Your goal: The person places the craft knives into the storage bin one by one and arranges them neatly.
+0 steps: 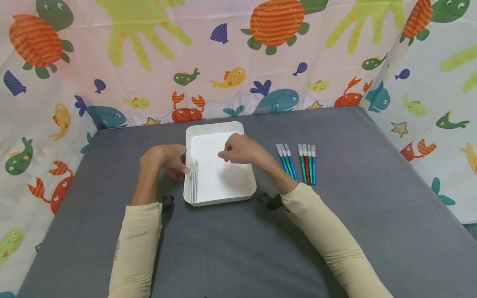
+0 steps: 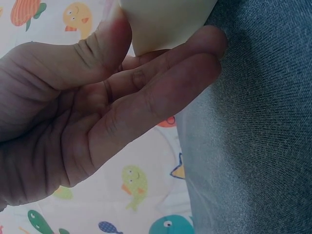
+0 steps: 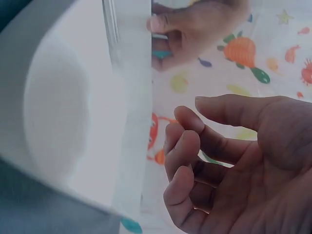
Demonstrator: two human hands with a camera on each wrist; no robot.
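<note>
A white rectangular tray (image 1: pixel 238 188) lies on the grey table. My left hand (image 1: pixel 168 160) holds its left wall, the thumb over the rim and the fingers outside; the left wrist view shows the thumb and fingertips at the tray's edge. Along the tray's inner left side lie a few slim silver pen-like sticks (image 1: pixel 194 186) with clear tips, close to my left thumb. My right hand (image 1: pixel 240 149) hovers over the tray's right half. In the right wrist view its fingers (image 3: pixel 183 146) are loosely curled, thumb apart, with nothing between them.
Right of the tray lie two groups of slim pen-like craft knives with pale caps: one of blue and green handles (image 1: pixel 287 162), another (image 1: pixel 307 165) that includes a red one. A sea-animal print cloth (image 1: pixel 208 54) hangs behind the table (image 1: pixel 223 248).
</note>
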